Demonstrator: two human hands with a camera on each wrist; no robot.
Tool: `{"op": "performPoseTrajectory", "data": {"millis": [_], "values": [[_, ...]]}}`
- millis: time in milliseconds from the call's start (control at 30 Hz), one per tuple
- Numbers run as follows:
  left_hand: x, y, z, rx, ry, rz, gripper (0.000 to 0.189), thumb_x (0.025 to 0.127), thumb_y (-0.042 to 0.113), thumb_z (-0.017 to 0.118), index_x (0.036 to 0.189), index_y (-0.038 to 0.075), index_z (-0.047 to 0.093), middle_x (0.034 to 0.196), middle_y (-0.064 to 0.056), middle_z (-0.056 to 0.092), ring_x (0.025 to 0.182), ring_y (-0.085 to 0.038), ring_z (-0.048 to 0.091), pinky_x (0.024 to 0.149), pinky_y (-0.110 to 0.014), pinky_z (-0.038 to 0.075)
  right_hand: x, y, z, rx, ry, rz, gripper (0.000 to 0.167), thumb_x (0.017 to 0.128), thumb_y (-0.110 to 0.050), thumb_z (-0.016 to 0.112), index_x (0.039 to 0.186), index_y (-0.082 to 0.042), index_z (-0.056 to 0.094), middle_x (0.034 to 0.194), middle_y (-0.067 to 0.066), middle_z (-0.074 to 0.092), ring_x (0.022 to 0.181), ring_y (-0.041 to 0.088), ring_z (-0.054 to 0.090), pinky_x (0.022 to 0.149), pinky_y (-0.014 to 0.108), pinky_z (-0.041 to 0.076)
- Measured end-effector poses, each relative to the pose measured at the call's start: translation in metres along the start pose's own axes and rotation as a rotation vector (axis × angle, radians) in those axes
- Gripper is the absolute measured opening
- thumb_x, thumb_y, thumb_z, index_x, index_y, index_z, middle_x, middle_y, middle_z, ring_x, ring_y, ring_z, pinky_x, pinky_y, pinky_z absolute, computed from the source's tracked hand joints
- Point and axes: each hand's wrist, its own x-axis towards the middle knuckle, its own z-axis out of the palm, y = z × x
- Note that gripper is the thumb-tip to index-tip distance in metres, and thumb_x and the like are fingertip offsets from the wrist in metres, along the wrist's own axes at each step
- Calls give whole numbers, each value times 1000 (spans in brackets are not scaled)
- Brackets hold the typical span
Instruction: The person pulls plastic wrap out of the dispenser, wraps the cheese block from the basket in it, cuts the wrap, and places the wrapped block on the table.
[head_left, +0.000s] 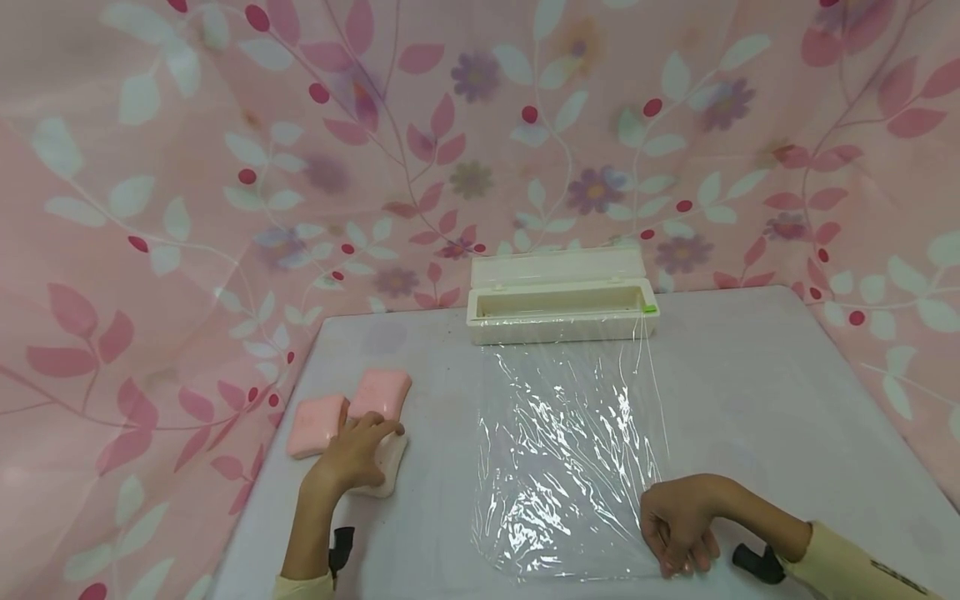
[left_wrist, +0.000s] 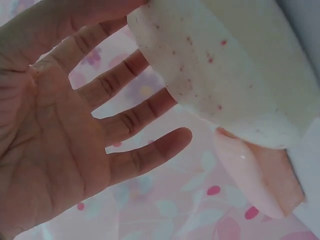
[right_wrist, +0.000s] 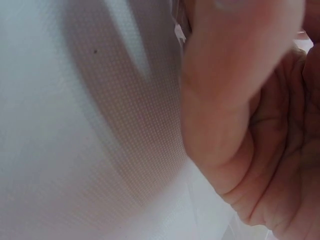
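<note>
In the head view my left hand (head_left: pixel 351 454) spans a white soap bar (head_left: pixel 388 467), thumb at its near side and fingers at its far side. The left wrist view shows red specks on this soap bar (left_wrist: pixel 200 65); several fingertips meet its edge, while the little finger stays apart. Two pink soap bars (head_left: pixel 318 425) (head_left: pixel 381 392) lie just beyond that hand. My right hand (head_left: pixel 682 521) pinches the near right corner of a clear sheet of plastic wrap (head_left: pixel 555 450), its fingers bent downward close over the table. The wrap stretches back to a white dispenser box (head_left: pixel 562 329).
The dispenser's lid (head_left: pixel 558 267) stands raised at the back, and a green tab (head_left: pixel 649 309) sits at its right end. A white cloth covers the table (head_left: pixel 750 375). Pink floral fabric (head_left: pixel 480 150) hangs behind and along the sides.
</note>
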Motion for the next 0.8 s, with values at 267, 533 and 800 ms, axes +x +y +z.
{"op": "performPoseTrajectory", "data": {"millis": [267, 533, 800], "values": [[11, 27, -3, -55, -8, 73, 63, 59, 4, 77, 118, 20, 62, 118, -4, 55, 93, -26, 50, 77, -44, 45, 1, 0, 0, 8, -6, -1, 16, 76, -8, 82, 66, -12, 70, 54, 0, 65, 40, 4, 58, 38, 24, 48], [39, 78, -4, -56, 77, 282, 66, 64, 22, 80, 127, 21, 59, 121, -6, 55, 99, -26, 51, 77, -40, 45, 0, 0, 0, 8, -12, 4, 16, 77, -10, 82, 66, -13, 70, 54, -1, 65, 42, 5, 59, 38, 24, 48], [68, 138, 8, 83, 66, 379, 68, 70, 38, 75, 133, 23, 55, 120, -4, 54, 96, -22, 51, 71, -34, 45, 0, 1, 1, 25, -13, 1, 17, 77, -9, 82, 66, -13, 69, 55, 1, 66, 42, 6, 60, 38, 24, 48]]}}
